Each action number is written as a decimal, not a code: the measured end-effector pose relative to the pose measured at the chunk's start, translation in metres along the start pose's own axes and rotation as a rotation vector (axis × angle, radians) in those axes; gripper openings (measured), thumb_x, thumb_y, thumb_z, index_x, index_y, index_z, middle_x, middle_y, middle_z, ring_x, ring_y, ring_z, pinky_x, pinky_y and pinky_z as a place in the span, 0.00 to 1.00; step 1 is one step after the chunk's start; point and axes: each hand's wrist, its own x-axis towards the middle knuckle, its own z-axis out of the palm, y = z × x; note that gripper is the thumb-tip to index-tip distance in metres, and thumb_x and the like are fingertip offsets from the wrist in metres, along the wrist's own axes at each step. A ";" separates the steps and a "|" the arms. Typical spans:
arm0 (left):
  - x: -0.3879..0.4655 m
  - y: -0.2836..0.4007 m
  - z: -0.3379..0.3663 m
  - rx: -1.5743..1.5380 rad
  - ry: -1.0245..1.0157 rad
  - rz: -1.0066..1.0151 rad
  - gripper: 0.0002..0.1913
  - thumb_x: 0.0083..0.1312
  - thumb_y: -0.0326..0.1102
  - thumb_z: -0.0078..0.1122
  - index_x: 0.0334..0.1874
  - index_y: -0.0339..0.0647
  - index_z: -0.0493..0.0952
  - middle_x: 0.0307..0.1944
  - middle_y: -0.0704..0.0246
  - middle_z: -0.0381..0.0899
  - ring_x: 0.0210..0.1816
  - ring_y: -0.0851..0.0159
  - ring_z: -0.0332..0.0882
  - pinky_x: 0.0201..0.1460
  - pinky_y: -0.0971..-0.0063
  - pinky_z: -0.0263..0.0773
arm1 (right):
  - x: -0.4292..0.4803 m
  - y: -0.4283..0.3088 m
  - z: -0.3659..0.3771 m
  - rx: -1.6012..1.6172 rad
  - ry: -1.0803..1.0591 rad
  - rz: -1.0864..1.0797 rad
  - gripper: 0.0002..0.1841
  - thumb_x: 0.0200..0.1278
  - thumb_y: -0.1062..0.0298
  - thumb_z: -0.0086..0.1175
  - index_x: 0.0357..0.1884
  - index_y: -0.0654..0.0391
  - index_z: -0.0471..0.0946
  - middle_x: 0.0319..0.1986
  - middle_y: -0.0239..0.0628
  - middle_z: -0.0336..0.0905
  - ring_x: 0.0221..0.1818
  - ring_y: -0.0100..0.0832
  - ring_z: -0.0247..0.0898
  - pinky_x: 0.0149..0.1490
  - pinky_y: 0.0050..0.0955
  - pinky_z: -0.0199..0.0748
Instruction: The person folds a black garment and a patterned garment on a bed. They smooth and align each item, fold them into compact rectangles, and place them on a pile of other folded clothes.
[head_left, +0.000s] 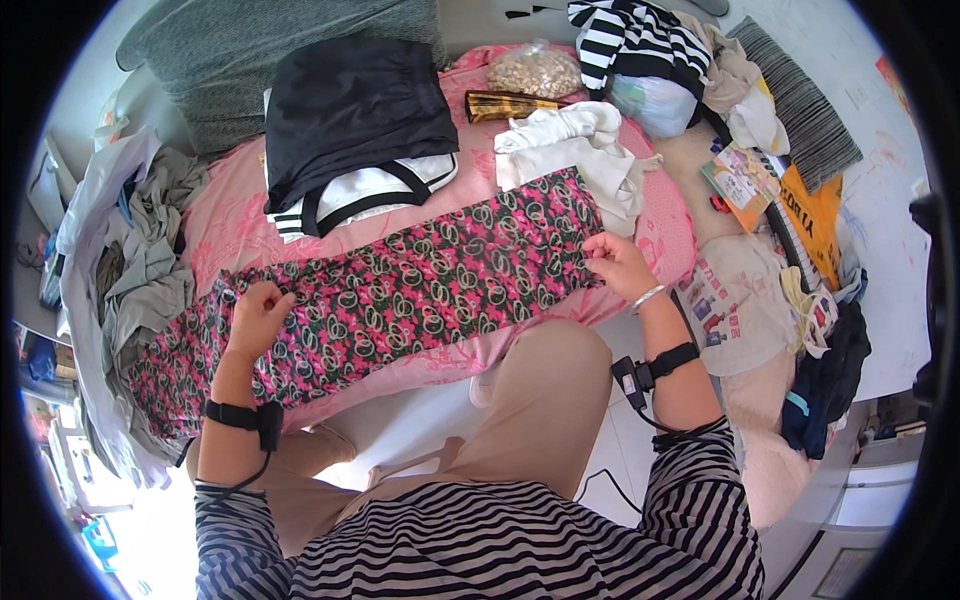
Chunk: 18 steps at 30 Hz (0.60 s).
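Note:
A long floral fabric garment (420, 277), dark with pink flowers and pale rings, lies stretched out across a pink patterned cover (472, 169). Near its left part, my left hand (259, 315) pinches the cloth at the upper edge, fingers curled. At the right end, my right hand (619, 262) has thumb and forefinger closed on the garment's edge. Behind the floral cloth sits a folded black garment (360, 112) on top of white garments with black trim (375, 199). White cloths (570, 142) lie just beyond the right end, partly under it.
Crumpled grey clothes (150, 247) are heaped at the left. Farther back lie a clear bag of small pale pieces (534, 71) and a striped black-and-white garment (645, 45). To the right are a booklet (741, 184), a ribbed grey cushion (799, 101) and dark clothes (825, 382).

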 end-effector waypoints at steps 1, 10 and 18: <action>0.001 0.000 0.001 -0.014 -0.015 -0.035 0.08 0.57 0.26 0.70 0.30 0.35 0.76 0.28 0.65 0.76 0.28 0.65 0.73 0.33 0.71 0.71 | 0.000 0.001 0.001 0.069 0.020 0.013 0.12 0.59 0.75 0.65 0.45 0.60 0.79 0.29 0.27 0.76 0.28 0.20 0.72 0.34 0.23 0.74; 0.000 -0.005 0.008 -0.050 -0.020 -0.013 0.08 0.55 0.25 0.70 0.34 0.35 0.78 0.30 0.66 0.77 0.30 0.65 0.75 0.36 0.71 0.72 | -0.001 0.005 0.000 0.010 0.098 0.135 0.13 0.61 0.72 0.68 0.40 0.56 0.73 0.28 0.28 0.76 0.24 0.20 0.71 0.27 0.23 0.67; -0.001 -0.005 0.009 0.018 -0.010 -0.013 0.10 0.51 0.23 0.69 0.33 0.36 0.76 0.30 0.64 0.76 0.30 0.61 0.76 0.35 0.68 0.73 | -0.009 -0.021 0.000 0.603 -0.038 0.005 0.12 0.63 0.75 0.56 0.48 0.60 0.82 0.26 0.23 0.74 0.26 0.15 0.64 0.34 0.18 0.67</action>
